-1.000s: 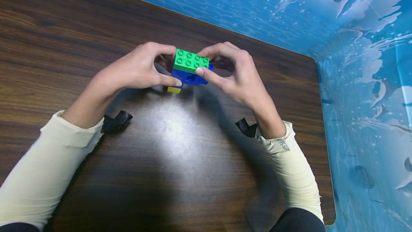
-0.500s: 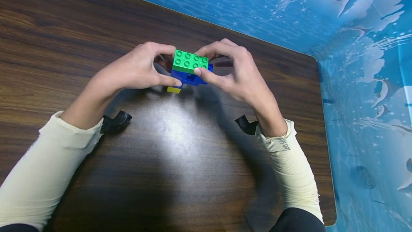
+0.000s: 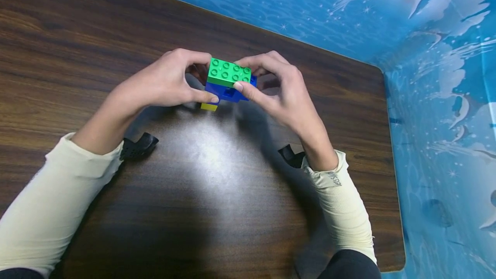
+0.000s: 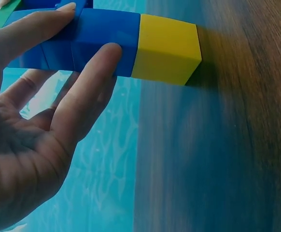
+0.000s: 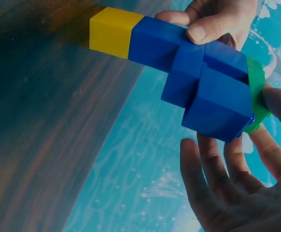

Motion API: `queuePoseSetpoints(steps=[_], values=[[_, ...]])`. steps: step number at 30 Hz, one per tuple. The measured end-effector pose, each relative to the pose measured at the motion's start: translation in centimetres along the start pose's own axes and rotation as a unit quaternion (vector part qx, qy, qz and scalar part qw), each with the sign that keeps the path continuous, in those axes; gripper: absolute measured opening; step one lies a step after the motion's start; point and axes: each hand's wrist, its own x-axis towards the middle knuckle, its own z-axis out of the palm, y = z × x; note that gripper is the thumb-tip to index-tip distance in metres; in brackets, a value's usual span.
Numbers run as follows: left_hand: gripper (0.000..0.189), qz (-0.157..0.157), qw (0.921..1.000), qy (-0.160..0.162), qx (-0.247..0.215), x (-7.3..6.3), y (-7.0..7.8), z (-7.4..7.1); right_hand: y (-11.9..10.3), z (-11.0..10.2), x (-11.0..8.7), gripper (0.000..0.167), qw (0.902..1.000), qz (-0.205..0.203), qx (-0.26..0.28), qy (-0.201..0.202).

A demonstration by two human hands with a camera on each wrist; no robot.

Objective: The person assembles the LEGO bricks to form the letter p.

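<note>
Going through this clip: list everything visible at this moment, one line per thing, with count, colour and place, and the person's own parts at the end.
green studded plastic brick: 1, green, top of the stack held between both hands.
blue plastic bricks: several (exact count unclear), blue, middle of the stack under the green one.
yellow plastic brick: 1, yellow, bottom of the stack, against the table.
dark wood-grain table: 1, brown, beneath everything.
blue ocean-print backdrop: 1, blue and white, along the table's far and right edges.
black wrist mounts: 2, black, one at each wrist.
cream long sleeves: 2, cream, on both forearms.
left hand: 1, pinches the stack's left side.
right hand: 1, pinches the stack's right side.
</note>
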Motion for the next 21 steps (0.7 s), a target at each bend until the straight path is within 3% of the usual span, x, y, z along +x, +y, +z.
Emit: queuePoseSetpoints(steps=[13,21], values=[[0.055,0.006,0.9995,0.016,0.026,0.09,0.40,0.34,0.07,-0.12,-0.10,0.036,0.9996,0.025,-0.004,-0.006],[0.056,0.014,0.9987,0.049,0.008,0.09,0.72,0.25,0.51,-0.34,0.49,0.036,0.9995,0.016,-0.013,0.023]])
